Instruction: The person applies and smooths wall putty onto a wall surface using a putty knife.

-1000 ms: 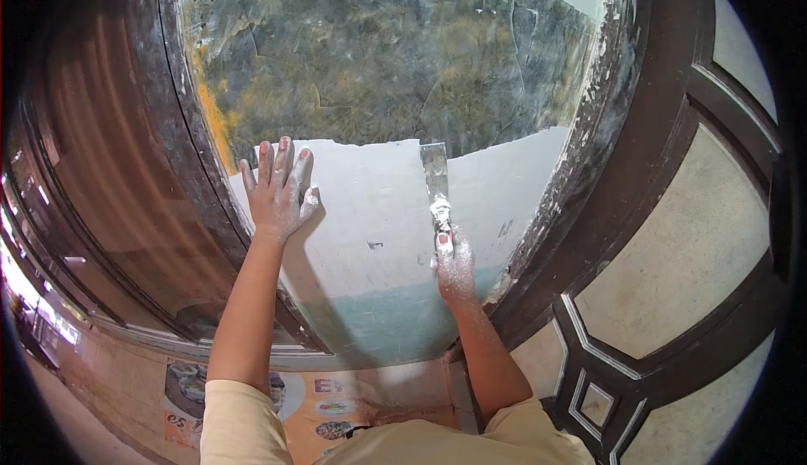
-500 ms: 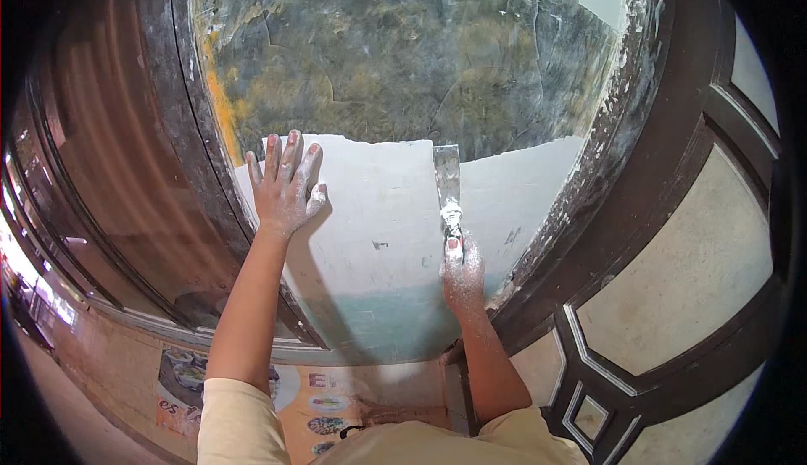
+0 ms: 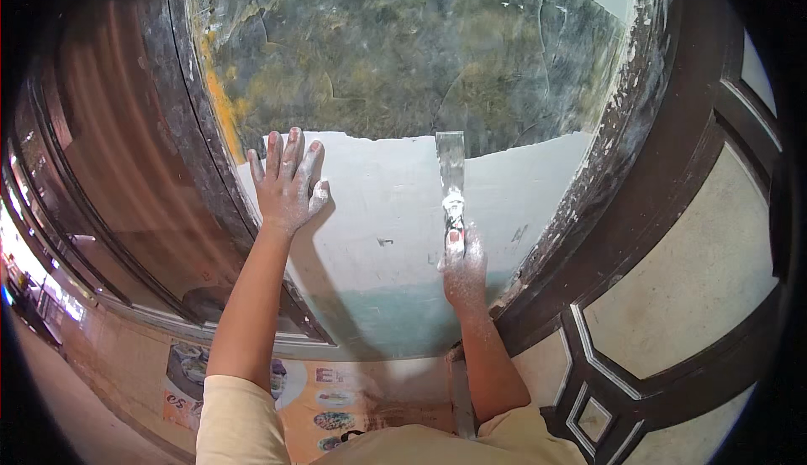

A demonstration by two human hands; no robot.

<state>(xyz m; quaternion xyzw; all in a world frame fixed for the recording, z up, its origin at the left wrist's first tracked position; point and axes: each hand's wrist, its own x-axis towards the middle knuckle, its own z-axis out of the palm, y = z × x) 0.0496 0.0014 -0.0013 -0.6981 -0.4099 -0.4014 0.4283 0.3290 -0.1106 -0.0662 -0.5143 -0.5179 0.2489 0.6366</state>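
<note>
My right hand (image 3: 464, 267) grips the handle of a scraper (image 3: 452, 162), thumb along it. White residue coats the scraper's neck and my fingers. Its flat metal blade points up the wall panel, its tip at the ragged border between the white lower surface (image 3: 378, 196) and the mottled dark green and yellowish layer (image 3: 387, 62) above. Whether the blade is pressed on the wall cannot be made out. My left hand (image 3: 287, 183), dusted white, lies flat on the white part at the left, fingers spread and fingertips around that border.
Worn dark frame posts (image 3: 172, 70) bound the panel at the left, with a matching flaking post (image 3: 618, 112) at the right. Beyond stands a dark panelled door (image 3: 681, 272) with pale insets. A printed orange sheet (image 3: 311, 415) lies below the wall.
The scraper and my right hand have moved slightly up the wall, the blade tip now higher against the border. My left hand stays in place.
</note>
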